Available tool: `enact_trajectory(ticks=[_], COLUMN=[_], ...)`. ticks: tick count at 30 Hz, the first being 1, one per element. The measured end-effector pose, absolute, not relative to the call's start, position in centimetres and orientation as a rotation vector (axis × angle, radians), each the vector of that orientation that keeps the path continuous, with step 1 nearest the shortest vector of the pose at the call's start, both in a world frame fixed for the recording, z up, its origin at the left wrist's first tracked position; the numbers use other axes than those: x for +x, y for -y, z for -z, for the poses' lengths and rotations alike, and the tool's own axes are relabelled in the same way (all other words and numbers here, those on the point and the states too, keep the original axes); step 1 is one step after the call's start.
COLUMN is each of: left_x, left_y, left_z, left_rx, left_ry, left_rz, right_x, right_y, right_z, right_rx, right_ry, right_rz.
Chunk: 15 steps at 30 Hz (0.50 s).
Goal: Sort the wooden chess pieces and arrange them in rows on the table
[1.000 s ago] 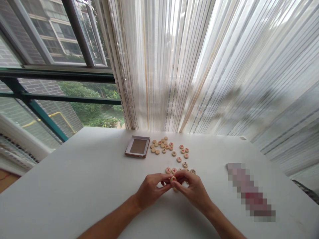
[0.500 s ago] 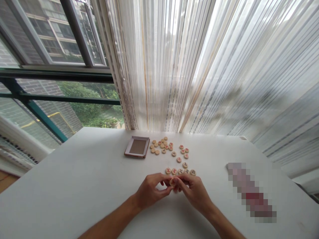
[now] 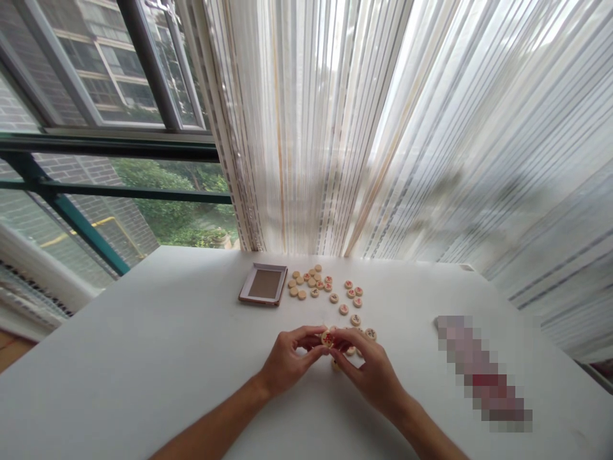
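Both my hands meet over the white table. My left hand and my right hand pinch one round wooden chess piece with a red mark between their fingertips. More pieces lie just beyond my fingers, partly hidden by them. Farther back, several loose wooden pieces are scattered, some red-marked. A small flat box with a brown inside lies to their left.
A pixelated pink-red oblong object lies on the table at the right. Striped sheer curtains hang behind the table's far edge. A window with a green rail is at the left.
Both hands have moved slightly away from me with the held piece, now covering part of the row of pieces that showed beyond my fingers.
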State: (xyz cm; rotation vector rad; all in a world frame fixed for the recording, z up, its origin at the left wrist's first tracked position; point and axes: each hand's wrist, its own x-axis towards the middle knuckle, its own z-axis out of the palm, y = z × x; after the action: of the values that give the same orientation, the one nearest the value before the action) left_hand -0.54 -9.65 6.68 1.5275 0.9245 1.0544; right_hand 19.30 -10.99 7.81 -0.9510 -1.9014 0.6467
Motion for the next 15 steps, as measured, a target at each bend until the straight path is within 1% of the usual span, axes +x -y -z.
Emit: enact_trajectory(ticks=[7, 15], left_x=[-0.32, -0.1], left_y=[9.72, 9.61], left_z=[-6.46, -5.84], left_rx=[1.422, 1.303], left_ry=[-0.851, -0.789], left_rz=[-1.018, -1.033], right_x=[19.43, 19.09], right_y=[10.93, 11.07], right_z=[-7.95, -7.56], right_rx=[-0.968, -0.872], right_ry=[1.89, 1.92], right_rz=[-0.616, -0.58])
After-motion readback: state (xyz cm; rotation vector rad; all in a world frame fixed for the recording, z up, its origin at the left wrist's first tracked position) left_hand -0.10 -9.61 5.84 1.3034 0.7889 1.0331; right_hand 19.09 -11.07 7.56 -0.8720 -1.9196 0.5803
